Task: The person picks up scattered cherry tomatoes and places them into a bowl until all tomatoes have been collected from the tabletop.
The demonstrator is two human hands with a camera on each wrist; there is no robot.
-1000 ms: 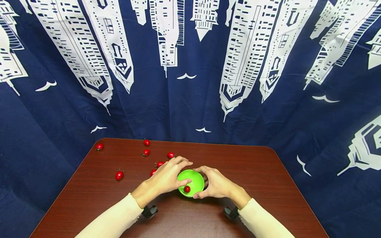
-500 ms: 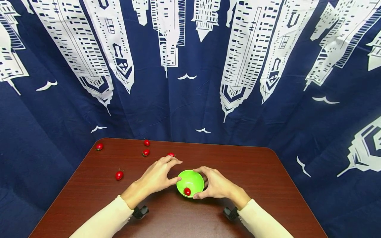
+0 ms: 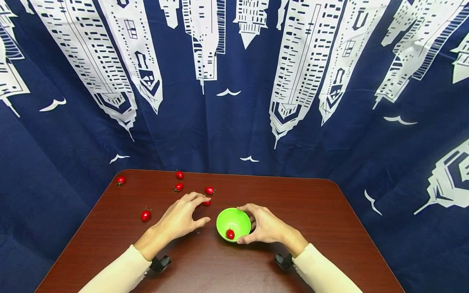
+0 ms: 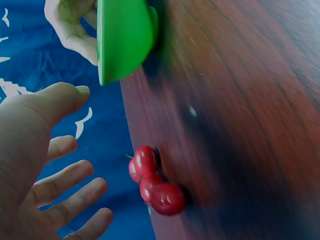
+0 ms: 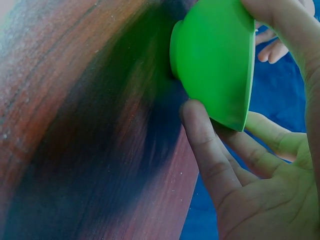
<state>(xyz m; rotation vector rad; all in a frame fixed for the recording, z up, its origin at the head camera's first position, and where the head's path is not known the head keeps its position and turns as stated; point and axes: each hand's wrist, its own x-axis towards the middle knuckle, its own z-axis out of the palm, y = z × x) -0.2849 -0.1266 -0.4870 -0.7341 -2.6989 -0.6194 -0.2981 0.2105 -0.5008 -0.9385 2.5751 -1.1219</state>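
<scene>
A green bowl (image 3: 236, 219) is near the middle of the brown table, with one cherry tomato (image 3: 230, 234) lying in it. My right hand (image 3: 269, 226) grips the bowl from the right, thumb at the near rim and index finger at the far rim. In the right wrist view, fingers also lie along the bowl's green side (image 5: 215, 60). Left of the bowl my left hand (image 3: 179, 217) hovers with relaxed, spread fingers and nothing between them. Just beyond its fingertips are cherry tomatoes (image 3: 210, 190); the left wrist view shows several red ones (image 4: 167, 199) bunched below the fingers.
More cherry tomatoes lie about the left half of the table (image 3: 293, 195): one near my left forearm (image 3: 145, 215), one at the far left corner (image 3: 121, 180), and two at the back (image 3: 178, 187). A blue cloth (image 3: 234, 134) with white buildings hangs behind.
My left hand has drawn back leftward from over the bowl, its thumb now away from the rim. The right hand keeps its grip. Inside the bowl the tomato has shifted slightly.
</scene>
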